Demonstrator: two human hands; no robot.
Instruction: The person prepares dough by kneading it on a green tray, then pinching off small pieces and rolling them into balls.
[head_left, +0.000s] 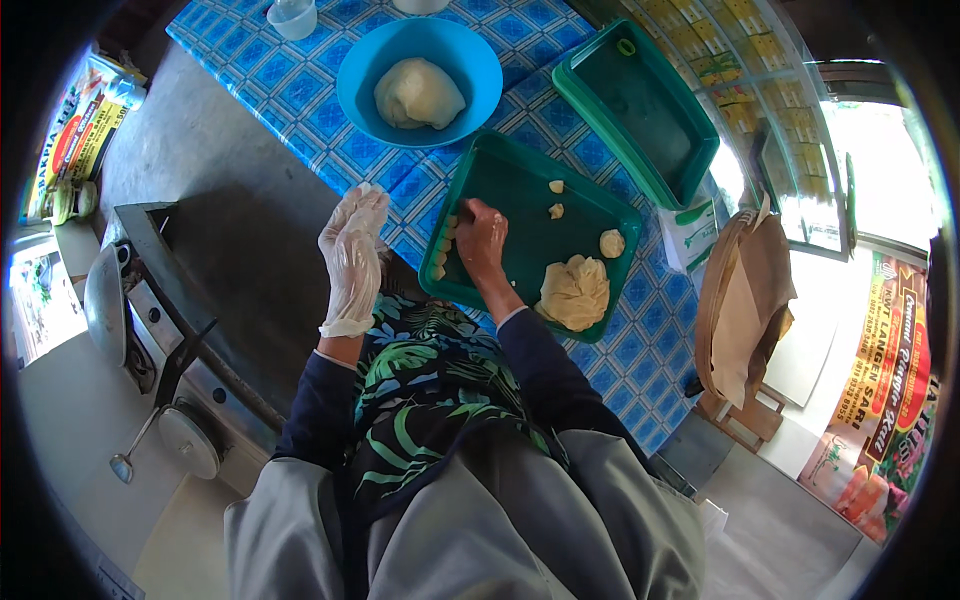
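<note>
My left hand [354, 258] wears a clear plastic glove and is raised off the table's near edge, left of the green tray [500, 163]. Its fingers are folded together; whatever may be inside them is hidden. Bare and dusted with white, my right hand [483, 238] reaches into that tray with curled fingers, their tips out of sight. Right beside it, a row of small dough balls [447, 246] lines the tray's left wall. A large lump of pale dough [575, 293] rests at the tray's near right, with a rounder dough piece [612, 243] behind it and two small dough bits [556, 199] farther back.
Behind the tray stands a blue bowl [485, 75] holding a big dough mass [418, 93]. Another green tray [640, 110] sits at the back right, near a white packet [690, 236]. A stove [185, 335] with a wok [106, 305] is on my left.
</note>
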